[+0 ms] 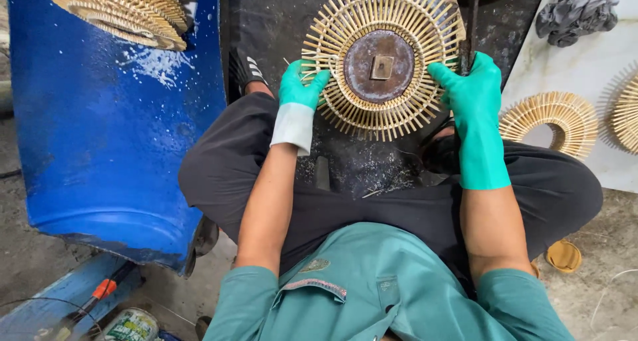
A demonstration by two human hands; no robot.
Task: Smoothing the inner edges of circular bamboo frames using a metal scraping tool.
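Note:
A round ring of radiating bamboo sticks (345,108) lies on a dark work surface (279,22), with a rusty metal disc (379,65) and a small square block at its centre. My left hand (299,85), in a green glove with a white cuff, grips the ring's left edge. In a long green glove, my right hand (468,88) presses against the ring's right edge. I sit cross-legged in dark trousers and a teal shirt.
A blue barrel (106,115) lies at left with a stack of stick rings (126,8) on it. More stick rings (551,118) rest on a pale board at right, near a crumpled grey cloth (575,8). A dark metal rod (472,22) stands behind my right hand.

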